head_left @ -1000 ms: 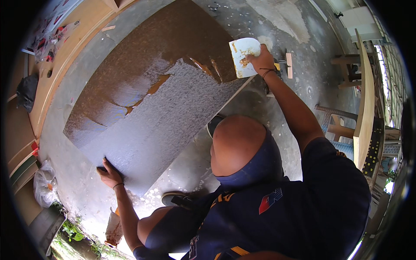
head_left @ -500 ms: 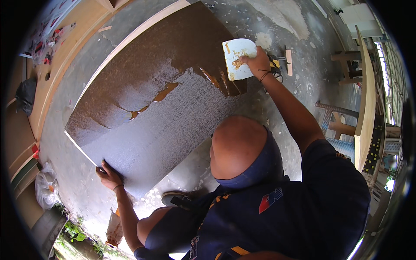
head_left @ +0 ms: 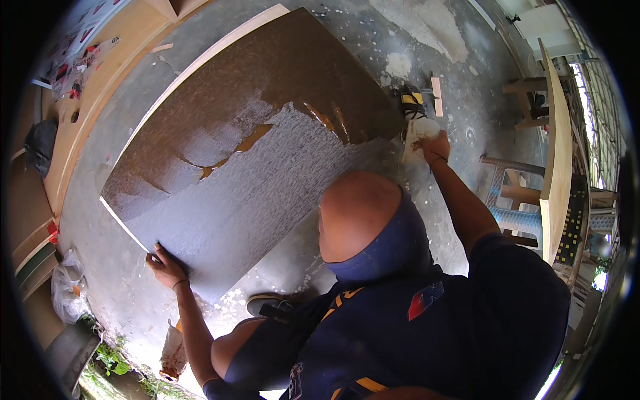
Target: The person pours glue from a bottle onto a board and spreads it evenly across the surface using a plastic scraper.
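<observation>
watching the head feed remotely, i get a concrete floor (head_left: 367,40) as the base, with a big grey panel (head_left: 240,200) on it, left and ahead of the bent knee. a pale strip runs along its upper-left edge; can't tell if that's its own edge or a board underneath. brown coating (head_left: 287,60) covers the far part, near side bare grey; glossy thick ridges sit at the boundary, probably excess not spread thin. plastic stool (head_left: 517,217) and leaning plank (head_left: 557,167) stand off to the right, out of the way i'd guess. clear plastic bag (head_left: 69,293) on the far left.

left hand (head_left: 168,268): curled at the panel's near-left corner, thumb up top, likely to steady it. underside fingers hidden from me. right hand (head_left: 435,147): closed around a pale, stained spreader (head_left: 413,139), over the floor just off the panel's right edge. reads as a grip that leaves the blade free. beside it, a yellow-and-black item (head_left: 412,103), type unclear, then a small wood offcut (head_left: 437,97).
</observation>
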The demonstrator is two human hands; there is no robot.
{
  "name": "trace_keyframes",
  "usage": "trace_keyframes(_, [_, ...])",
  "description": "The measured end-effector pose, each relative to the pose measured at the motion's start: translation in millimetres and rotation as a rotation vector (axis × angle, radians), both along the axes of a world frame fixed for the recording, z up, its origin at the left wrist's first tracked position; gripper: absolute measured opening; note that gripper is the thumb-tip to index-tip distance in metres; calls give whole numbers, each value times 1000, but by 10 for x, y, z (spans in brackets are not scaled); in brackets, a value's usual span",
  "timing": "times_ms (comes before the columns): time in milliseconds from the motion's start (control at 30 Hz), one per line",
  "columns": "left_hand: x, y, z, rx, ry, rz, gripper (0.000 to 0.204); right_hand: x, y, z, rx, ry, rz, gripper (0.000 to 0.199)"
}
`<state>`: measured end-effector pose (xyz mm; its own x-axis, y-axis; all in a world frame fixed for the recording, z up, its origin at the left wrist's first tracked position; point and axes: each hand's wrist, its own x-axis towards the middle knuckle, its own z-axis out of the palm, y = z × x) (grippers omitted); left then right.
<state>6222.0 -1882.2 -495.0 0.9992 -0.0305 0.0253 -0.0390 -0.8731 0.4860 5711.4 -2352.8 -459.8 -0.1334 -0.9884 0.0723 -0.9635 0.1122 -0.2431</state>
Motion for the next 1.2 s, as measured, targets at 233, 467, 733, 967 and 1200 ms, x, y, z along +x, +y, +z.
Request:
trace_keyframes(233, [-127,53,-103,-150,-28,-5,61,227,-207,610,102,-883,-61,41])
trace_keyframes(467, [-94,21,-18,-120,-9,-77,64,1846,-247,794,519,-1060,265,31])
trace_keyframes(733, [-28,107,-43,-151,-46,-127,57,2414,32,1236,457,-702,503,21])
trace_keyframes(967, [-26,1,-142,-238,-19,-96,52,2423,223,723,508,-923,380,11])
trace_keyframes(1200, [67,95,-128,-220,-11,-43,48,1907,388,653,679,-570,546,31])
